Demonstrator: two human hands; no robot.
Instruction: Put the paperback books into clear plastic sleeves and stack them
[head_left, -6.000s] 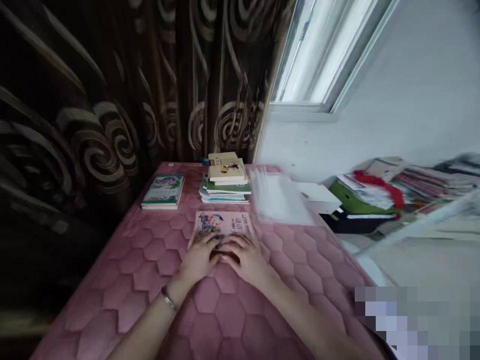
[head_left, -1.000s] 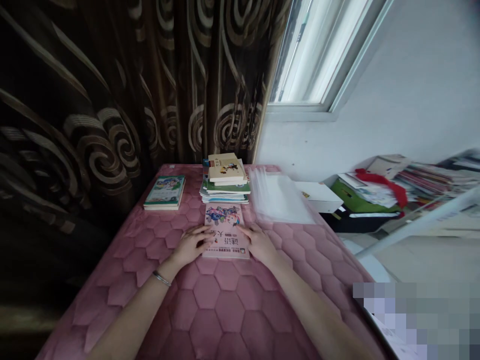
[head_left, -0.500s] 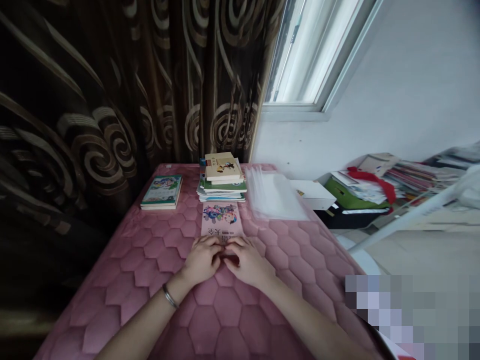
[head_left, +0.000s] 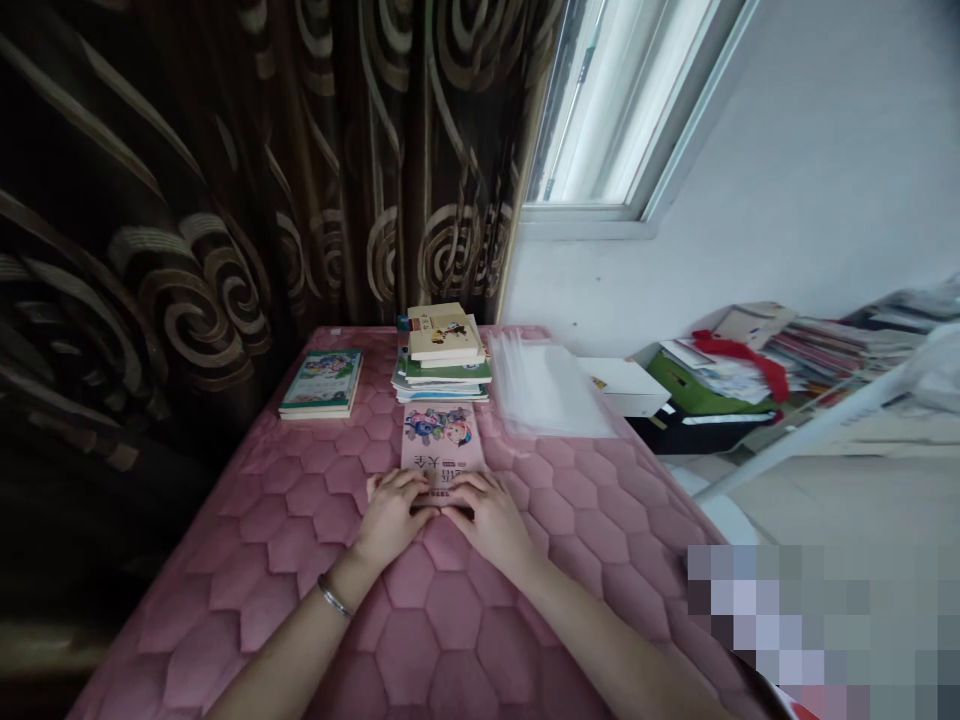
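A pink book [head_left: 442,450] with cartoon figures and dark Chinese characters on its cover lies flat in front of me, its print upside down to my view. My left hand [head_left: 394,515] grips its near left corner, fingers bent over the cover and thumb along the near edge. On the near right corner my right hand [head_left: 487,520] holds it the same way, the two thumb tips close together. Just beyond the book's far end stands a stack of books [head_left: 442,375], with a cream-coloured one on top. Both hands hide the near corners.
A pink quilted surface [head_left: 465,650] carries everything near me. Left of the stack lie green-covered books [head_left: 322,383]; to its right are clear plastic sleeves [head_left: 551,385]. Past the right edge sit a white box [head_left: 626,385] and a green bag [head_left: 679,385] with papers. A dark curtain [head_left: 247,200] hangs at left.
My thumbs have moved from below the book up to its near edge. My hands have parted slightly, baring more of the cover's lower print. The book itself has hardly moved.
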